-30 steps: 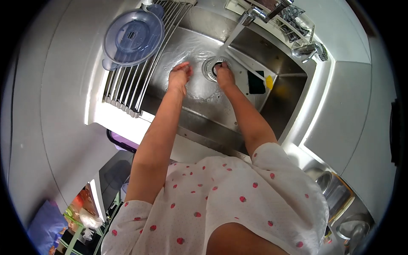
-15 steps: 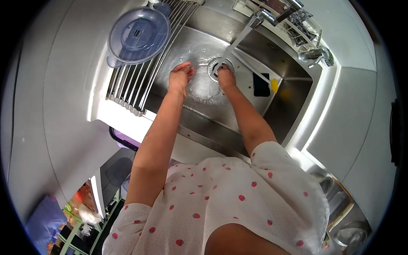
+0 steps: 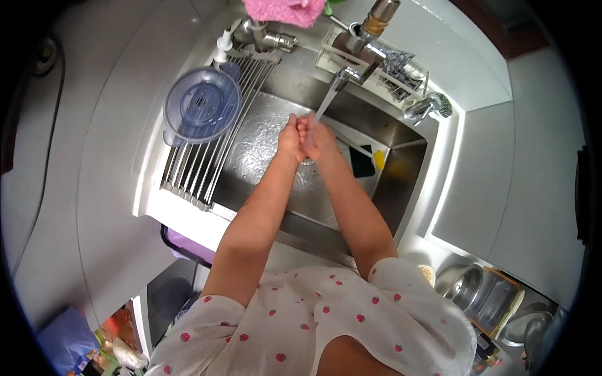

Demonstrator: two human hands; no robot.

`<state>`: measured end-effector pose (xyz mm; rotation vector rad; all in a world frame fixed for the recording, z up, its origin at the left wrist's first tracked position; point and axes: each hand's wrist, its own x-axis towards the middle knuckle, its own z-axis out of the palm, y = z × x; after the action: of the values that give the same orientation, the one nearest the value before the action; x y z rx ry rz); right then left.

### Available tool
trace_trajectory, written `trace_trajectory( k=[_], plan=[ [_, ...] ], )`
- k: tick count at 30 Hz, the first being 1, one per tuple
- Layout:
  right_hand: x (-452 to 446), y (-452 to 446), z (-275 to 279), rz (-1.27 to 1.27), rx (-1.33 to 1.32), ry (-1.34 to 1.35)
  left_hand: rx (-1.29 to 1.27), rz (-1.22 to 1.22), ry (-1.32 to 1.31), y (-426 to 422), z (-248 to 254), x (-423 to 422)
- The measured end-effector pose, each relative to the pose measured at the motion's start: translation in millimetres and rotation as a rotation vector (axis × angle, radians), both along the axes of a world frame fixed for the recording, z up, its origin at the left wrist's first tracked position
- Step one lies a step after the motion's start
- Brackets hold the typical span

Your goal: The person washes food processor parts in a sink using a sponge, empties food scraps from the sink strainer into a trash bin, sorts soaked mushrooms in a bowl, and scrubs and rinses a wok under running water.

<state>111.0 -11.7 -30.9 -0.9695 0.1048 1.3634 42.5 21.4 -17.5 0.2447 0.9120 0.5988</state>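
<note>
My left hand (image 3: 290, 140) and my right hand (image 3: 320, 141) are side by side and touching, palms up, over the steel sink (image 3: 251, 182). Both are cupped with fingers extended and hold nothing. A stream of water (image 3: 325, 105) runs from the tap (image 3: 343, 78) into my right palm. Just below my wrists, part of the drain strainer (image 3: 307, 161) shows. To the right, on the sink floor, lies a black pad (image 3: 362, 161), with a yellow-ended white stick (image 3: 379, 159) beside it.
A blue translucent plastic lid or basin (image 3: 202, 105) rests on the metal roll-up rack (image 3: 204, 166) across the sink's left side. Behind the sink stand a white pump bottle (image 3: 224, 44), a pink cloth (image 3: 285, 9) and a caddy (image 3: 389, 75). Metal bowls (image 3: 461, 283) sit low right.
My hands, apart before with the right one at the drain, have come together under the running water. The camera view has shifted, bringing the pink cloth and more of the tap into sight.
</note>
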Motion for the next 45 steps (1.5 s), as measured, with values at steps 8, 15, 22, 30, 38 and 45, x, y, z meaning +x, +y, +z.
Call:
trace_trajectory(
  k=[8,15,22,30,38,45],
  plan=[
    [-8.7,19.5,81.6,0.085,-0.354,-1.351,-0.208,-0.013,-0.565,19.3,41.7,11.3],
    [-2.4,54.6,80.3,0.022,-0.025,-1.838,-0.129,-0.013,-0.512,12.2,54.8,17.2],
    [-7.3,120.5,105.8,-0.160,-0.023,-1.558,1.014,-0.178,0.197,3.8,10.3,20.5],
    [-14.3,117.8,112.6,0.115,-0.011,-1.448,0.260,-0.157,-0.039,13.2,21.2,3.5],
    [-30.3,0.6,188.6,0.403,0.327,-1.752,0.453,-0.052,-0.024,6.8,132.9,-45.2],
    [-23.3,-66.6,-20.5,0.696,-0.265,-1.755,0.821,-0.448,0.090,-50.6,34.3,-72.6]
  ],
)
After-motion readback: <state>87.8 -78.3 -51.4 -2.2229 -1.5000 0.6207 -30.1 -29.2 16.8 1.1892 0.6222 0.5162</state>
